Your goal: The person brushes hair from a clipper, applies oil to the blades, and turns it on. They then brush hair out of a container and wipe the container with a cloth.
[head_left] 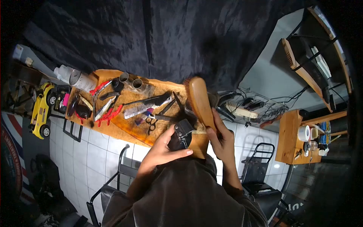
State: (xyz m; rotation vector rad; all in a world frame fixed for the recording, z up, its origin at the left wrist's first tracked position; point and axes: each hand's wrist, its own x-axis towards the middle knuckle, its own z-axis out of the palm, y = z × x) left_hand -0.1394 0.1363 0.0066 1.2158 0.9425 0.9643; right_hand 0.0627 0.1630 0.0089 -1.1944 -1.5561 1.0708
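My left hand (163,148) grips a black hair clipper (180,135) just above the near edge of a wooden tray table (124,126). My right hand (221,138) holds a wooden-backed brush (199,103) by its handle, with the bristle head up and next to the clipper's blade end. Combs (145,106), scissors (151,123) and red clips (107,115) lie on the tray left of my hands. A large black cape (159,38) hangs behind the tray.
A yellow toy car (41,109) sits at the far left beside spray bottles (73,77). Cables and a power strip (247,108) lie right of the tray. A wooden stand (289,138) with tape and bottles is at right. A black chair frame (117,178) stands below the tray.
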